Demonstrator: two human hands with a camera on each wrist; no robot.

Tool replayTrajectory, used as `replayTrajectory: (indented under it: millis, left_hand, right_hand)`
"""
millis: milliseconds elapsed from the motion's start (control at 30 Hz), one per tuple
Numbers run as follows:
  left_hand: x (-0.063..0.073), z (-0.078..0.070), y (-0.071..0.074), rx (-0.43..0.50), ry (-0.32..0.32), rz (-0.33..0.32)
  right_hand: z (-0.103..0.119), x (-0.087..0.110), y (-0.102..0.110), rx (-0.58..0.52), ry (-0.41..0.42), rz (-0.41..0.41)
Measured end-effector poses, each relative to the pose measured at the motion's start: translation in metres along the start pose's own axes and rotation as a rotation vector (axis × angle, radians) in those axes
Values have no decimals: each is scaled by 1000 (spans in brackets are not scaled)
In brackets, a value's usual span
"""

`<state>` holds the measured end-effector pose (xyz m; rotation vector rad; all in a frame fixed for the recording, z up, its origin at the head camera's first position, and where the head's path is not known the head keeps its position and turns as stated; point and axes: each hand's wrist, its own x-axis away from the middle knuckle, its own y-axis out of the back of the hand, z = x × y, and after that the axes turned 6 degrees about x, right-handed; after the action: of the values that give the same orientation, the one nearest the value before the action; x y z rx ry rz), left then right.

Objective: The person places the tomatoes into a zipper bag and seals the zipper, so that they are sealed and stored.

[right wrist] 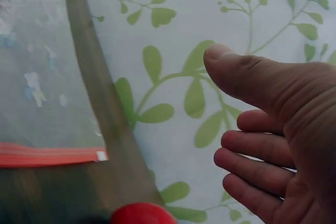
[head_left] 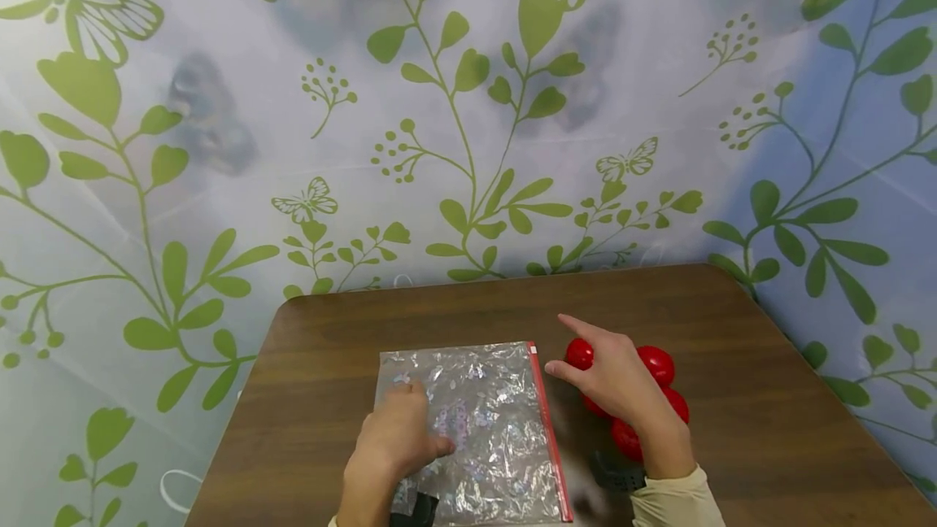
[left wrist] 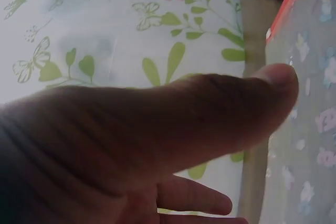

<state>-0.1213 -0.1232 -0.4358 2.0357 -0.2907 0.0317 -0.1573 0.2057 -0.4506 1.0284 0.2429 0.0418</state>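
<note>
A clear plastic zip bag [head_left: 498,413] printed with small pale figures lies flat on the table, its red zip edge [head_left: 547,429] toward the right. Over the bag's left part is my left hand [head_left: 395,433], thumb out to the side and fingers extended, gripping nothing. In the left wrist view its thumb [left wrist: 226,103] overlaps the bag's edge. To the right of the zip, my right hand [head_left: 622,376] hovers with thumb and fingers spread apart, holding nothing. Several shiny red round objects [head_left: 656,366] sit beneath and beside it, partly hidden by the hand and wrist.
The brown wooden table [head_left: 329,324] has rounded far corners. Behind it hangs a pale curtain [head_left: 293,104] with green leaves and butterflies. A white loop [head_left: 172,488] shows beside the table's left edge.
</note>
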Motion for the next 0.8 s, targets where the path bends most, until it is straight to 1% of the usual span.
replayTrajectory:
  millis: [67, 133, 200, 367, 467, 633, 800]
  left_hand:
    - [-2, -1, -5, -19, -5, -2]
    - [-3, -3, -10, -42, -14, 1]
    - [-5, -4, -16, -61, -10, 12]
    - [-12, -5, -29, -88, 49, 32]
    - [-15, -2, -34, -92, 77, 35]
    - [-21, 5, -41, -87, 89, 53]
    - [-25, 12, -44, -72, 112, 56]
  right_hand:
    - [0, -2, -7, 7, 9, 19]
    - [-1, -4, -13, 15, 5, 36]
    - [-1, -6, -17, 19, -5, 53]
    - [0, -9, -27, 2, -18, 90]
    - [0, -10, -31, 4, -16, 100]
    - [0, -11, -35, 12, -20, 102]
    - [0, -11, -40, -6, -26, 124]
